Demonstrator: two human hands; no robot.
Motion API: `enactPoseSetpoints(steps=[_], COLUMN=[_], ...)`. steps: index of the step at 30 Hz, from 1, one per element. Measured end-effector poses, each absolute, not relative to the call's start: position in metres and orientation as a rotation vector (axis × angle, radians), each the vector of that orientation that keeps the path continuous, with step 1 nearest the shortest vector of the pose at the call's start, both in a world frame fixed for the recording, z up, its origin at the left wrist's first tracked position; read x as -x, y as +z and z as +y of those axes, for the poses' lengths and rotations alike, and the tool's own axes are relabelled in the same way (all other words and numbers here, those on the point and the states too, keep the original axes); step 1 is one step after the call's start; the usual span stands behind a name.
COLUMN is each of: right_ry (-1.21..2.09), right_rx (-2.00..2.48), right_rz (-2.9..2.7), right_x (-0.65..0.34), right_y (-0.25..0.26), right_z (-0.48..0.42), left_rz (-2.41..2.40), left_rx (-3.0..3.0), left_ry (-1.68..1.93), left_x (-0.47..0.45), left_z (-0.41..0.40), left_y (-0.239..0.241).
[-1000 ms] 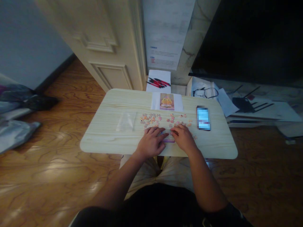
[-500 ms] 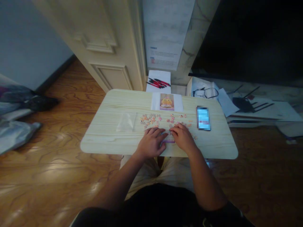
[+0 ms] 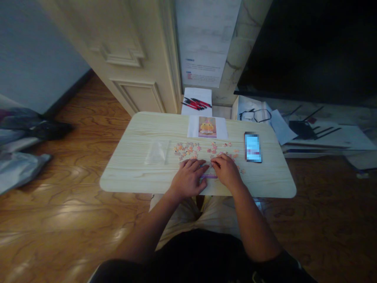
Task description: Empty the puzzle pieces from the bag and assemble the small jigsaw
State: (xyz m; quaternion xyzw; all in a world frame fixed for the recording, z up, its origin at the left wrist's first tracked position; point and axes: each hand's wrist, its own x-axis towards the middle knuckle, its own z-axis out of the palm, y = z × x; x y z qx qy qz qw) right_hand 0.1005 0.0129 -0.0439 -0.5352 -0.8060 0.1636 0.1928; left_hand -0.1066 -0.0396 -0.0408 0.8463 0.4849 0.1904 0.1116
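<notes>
My left hand (image 3: 190, 179) lies with its fingers stretched over the near middle of the table, partly covering a purple-edged strip of joined puzzle pieces (image 3: 209, 176). Beside it, my right hand (image 3: 228, 171) has thumb and forefinger pinched together on a small jigsaw puzzle piece (image 3: 212, 163), mostly hidden by the fingertips. Loose pinkish and orange puzzle pieces (image 3: 188, 149) are scattered just beyond both hands. A printed picture (image 3: 207, 127) of a yellow figure on white paper lies past them.
A clear plastic bag (image 3: 157, 152) rests left of the pieces on the pale wooden table (image 3: 126, 165). To the right lies a phone (image 3: 253, 147) with a lit screen. Behind the table, red and black pens (image 3: 196, 103) sit on white paper, near a low shelf with a black router (image 3: 303, 130).
Both hands stay almost in place. The right hand's fingers have shifted very slightly at the puzzle piece, and the view has moved a little.
</notes>
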Motion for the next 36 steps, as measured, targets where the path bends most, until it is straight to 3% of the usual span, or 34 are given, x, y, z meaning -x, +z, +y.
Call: enactPoseSetpoints(steps=[36], right_ry=[0.569], right_rx=[1.396], right_rz=[-2.273], right_x=[-0.104], right_y=[-0.044], right_z=[0.002], left_rz=[1.381], left_rx=[-2.512], left_ry=[0.557], left_x=[0.108], left_z=[-0.043], left_y=[-0.039])
